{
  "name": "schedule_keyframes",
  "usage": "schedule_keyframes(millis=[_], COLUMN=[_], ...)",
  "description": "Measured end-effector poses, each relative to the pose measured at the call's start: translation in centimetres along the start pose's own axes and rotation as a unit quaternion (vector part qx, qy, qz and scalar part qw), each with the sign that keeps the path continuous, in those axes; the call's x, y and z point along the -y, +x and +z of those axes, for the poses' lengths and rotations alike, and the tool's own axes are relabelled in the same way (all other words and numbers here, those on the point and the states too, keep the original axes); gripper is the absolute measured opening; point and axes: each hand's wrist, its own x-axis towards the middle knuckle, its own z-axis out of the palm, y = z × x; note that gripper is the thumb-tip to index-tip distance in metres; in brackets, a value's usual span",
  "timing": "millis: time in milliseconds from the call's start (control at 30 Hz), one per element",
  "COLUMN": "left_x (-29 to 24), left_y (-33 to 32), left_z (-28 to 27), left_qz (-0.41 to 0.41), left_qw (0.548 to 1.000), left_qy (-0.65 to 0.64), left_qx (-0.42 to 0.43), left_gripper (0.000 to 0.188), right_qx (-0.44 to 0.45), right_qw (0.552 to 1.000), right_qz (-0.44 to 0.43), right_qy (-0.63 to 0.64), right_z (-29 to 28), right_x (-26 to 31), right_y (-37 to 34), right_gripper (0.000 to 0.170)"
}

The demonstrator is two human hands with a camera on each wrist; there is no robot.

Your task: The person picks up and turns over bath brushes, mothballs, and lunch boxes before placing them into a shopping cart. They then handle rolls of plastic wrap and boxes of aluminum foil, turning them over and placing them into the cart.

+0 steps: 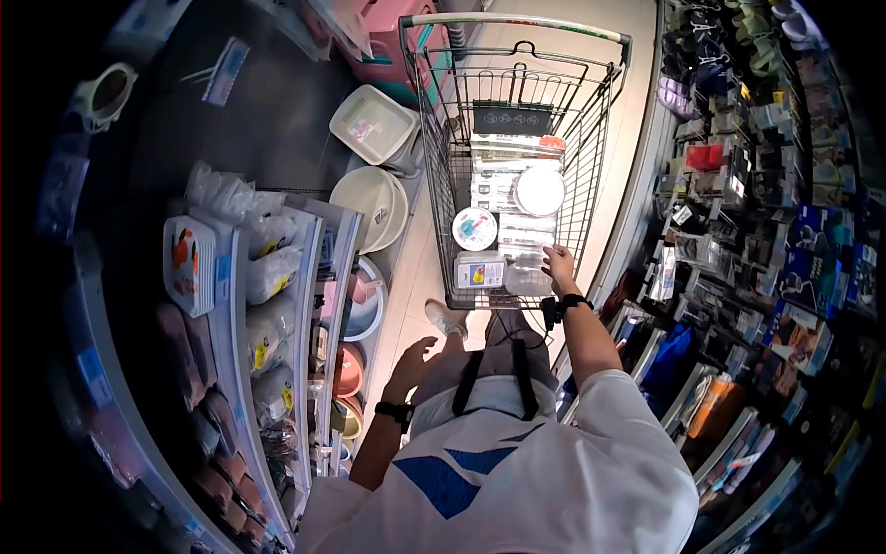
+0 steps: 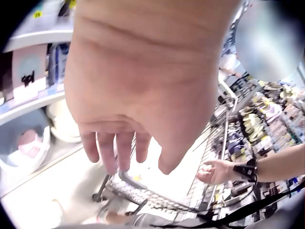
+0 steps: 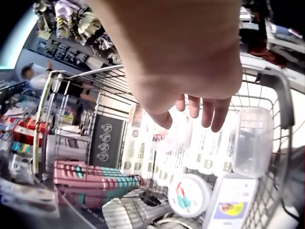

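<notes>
At the upper centre of the head view, a grey metal wire shopping cart [image 1: 517, 18] carries rows of clear-wrapped packages with printed labels [image 1: 495, 196], a round container with plain white top [image 1: 539, 190], a round tub with colourful printed lid [image 1: 474, 229] and a rectangular plastic box with a yellow and blue label [image 1: 480, 273]. In the cart's lower right corner lies a transparent plastic container [image 3: 252, 143], which looks empty. Near it hangs the right hand [image 1: 558, 268]; its fingers are relaxed and grasp nothing, though I cannot tell whether they touch it. At the lower centre, the left hand [image 1: 411, 369] is also released, its fingers loosely bent. The step in hand seems to be arranging these containers; the next move probably calls for the right fingers to close gently around the transparent one.
</notes>
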Motion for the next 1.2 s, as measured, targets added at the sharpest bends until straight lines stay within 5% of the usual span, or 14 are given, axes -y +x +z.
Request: schedule_keyframes(millis=[133, 267, 333, 400, 567, 600, 700, 900, 967, 1200], left_x=[3.6, 5.4, 6.0, 5.8, 2.3, 1.5, -0.5, -6.5, -8.2, -12.7], left_y=[-0.2, -1.8, -2.5, -2.5, -1.5, -1.3, -1.0, -2.4, -4.1, -15.1], left_z=[3.2, 3.9, 4.1, 4.2, 3.4, 2.9, 1.3, -4.0, -6.0, -12.1], left_qz=[-0.120, -0.198, -0.213, -0.210, -0.191, -0.179, -0.141, -0.010, 0.148, 0.380], left_qw=[0.984, 0.968, 0.966, 0.965, 0.966, 0.970, 0.974, 0.985, 0.960, 0.835], left_qy=[-0.076, -0.117, -0.116, -0.129, -0.136, -0.122, -0.119, -0.033, 0.067, 0.053], left_qx=[-0.106, -0.097, -0.095, -0.089, -0.106, -0.110, -0.127, -0.167, -0.229, -0.395], left_gripper=[0.041, 0.038, 0.037, 0.038, 0.037, 0.037, 0.038, 0.045, 0.060, 0.123], right_qx=[0.003, -0.017, -0.140, -0.140, -0.088, -0.084, 0.135, 0.284, 0.300, 0.389], right_qw=[0.997, 0.985, 0.968, 0.977, 0.952, 0.953, 0.942, 0.918, 0.910, 0.841], right_qz=[0.034, 0.060, 0.024, 0.025, 0.070, 0.066, -0.022, -0.154, -0.225, -0.370], right_qy=[0.065, 0.161, 0.208, 0.159, 0.285, 0.284, 0.306, 0.232, 0.179, 0.068], right_z=[3.0, 6.1, 8.5, 9.5, 10.9, 10.9, 10.7, 10.1, 10.2, 13.2], right_x=[0.3, 2.0, -0.3, 2.3, 4.2, 5.1, 10.0, 12.8, 13.1, 13.3], right_y=[9.7, 16.1, 19.8, 17.0, 13.1, 11.2, 2.0, -14.7, -20.0, -41.2], right_gripper=[0.107, 0.101, 0.098, 0.093, 0.084, 0.084, 0.077, 0.074, 0.077, 0.083])
